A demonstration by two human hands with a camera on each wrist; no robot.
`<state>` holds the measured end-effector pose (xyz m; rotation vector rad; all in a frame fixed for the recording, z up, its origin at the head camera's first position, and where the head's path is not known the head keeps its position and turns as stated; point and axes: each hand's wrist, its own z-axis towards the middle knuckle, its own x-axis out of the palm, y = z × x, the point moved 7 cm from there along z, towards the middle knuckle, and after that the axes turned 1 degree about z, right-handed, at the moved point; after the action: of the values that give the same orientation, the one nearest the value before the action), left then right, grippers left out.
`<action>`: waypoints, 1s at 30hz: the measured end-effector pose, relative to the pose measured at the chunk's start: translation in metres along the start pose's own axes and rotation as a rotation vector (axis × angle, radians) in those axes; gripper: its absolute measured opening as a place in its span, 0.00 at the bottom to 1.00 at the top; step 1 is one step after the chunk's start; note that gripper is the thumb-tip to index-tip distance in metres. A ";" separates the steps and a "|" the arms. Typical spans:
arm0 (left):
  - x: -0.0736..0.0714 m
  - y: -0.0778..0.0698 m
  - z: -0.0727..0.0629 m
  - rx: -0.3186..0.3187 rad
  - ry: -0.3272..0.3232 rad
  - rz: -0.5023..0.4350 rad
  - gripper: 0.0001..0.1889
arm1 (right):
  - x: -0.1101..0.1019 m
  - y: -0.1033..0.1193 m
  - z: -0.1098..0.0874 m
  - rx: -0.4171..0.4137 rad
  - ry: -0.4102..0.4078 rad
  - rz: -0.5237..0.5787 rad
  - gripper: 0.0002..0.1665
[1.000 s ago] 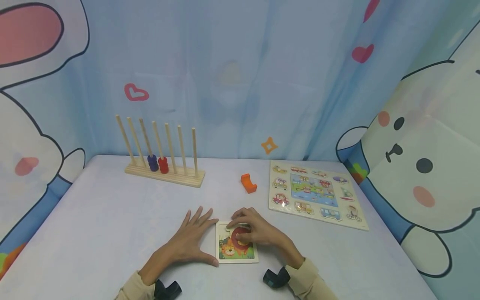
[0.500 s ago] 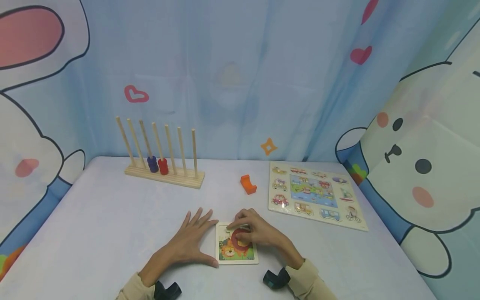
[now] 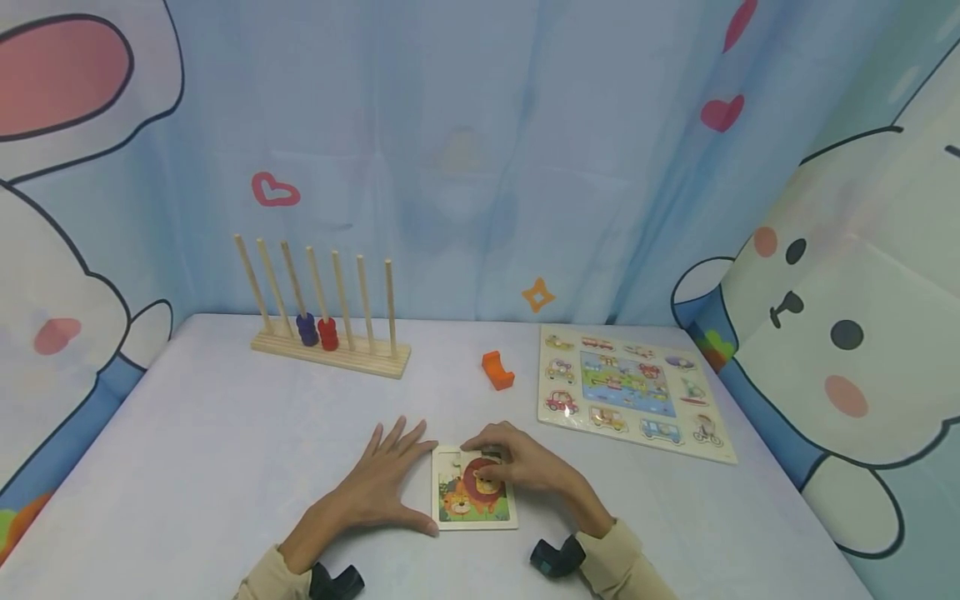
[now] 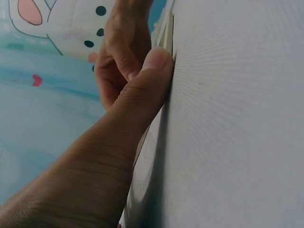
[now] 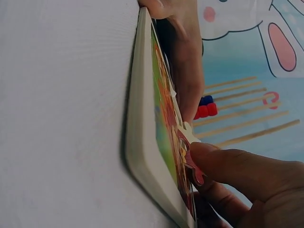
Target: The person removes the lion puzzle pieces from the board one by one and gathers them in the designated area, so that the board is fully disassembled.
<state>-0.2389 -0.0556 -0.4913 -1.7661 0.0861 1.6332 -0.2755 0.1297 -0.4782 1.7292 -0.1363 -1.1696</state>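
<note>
Two of my digits, thumb and finger, make a narrow pinch: my right hand holds a red-and-cream piece by its edge, at a slant to the puzzle's face; how much of it is seated I cannot tell. Right under that grip lies the puzzle, flat on the white table, a big-maned lion and a smaller one showing in its pale frame. Just left of the grip, my left hand is spread wide, thumb and a fingertip touching the frame's left edge at its near and far corners. Back toward me from the pinch sit a black wrist device and my tan sleeve. Beyond the grip, nearly straight ahead, is an orange block; farther to its right lies a vehicle board. Well off to the left stands a peg rack, with blue beads and red beads on neighbouring pegs. Farthest from the grip hangs a blue curtain.
</note>
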 end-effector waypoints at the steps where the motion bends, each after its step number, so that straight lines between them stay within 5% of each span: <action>1: 0.000 0.000 0.000 0.001 0.000 0.000 0.59 | 0.000 0.000 0.000 -0.002 0.005 -0.005 0.21; 20: 0.001 0.000 0.000 -0.005 0.009 -0.002 0.59 | 0.000 0.001 0.000 0.009 0.000 -0.033 0.22; 30: 0.000 -0.001 0.000 0.000 -0.004 -0.001 0.59 | -0.007 -0.006 -0.003 -0.007 -0.038 0.120 0.24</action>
<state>-0.2381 -0.0552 -0.4905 -1.7624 0.0841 1.6360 -0.2797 0.1384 -0.4784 1.6703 -0.2555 -1.1133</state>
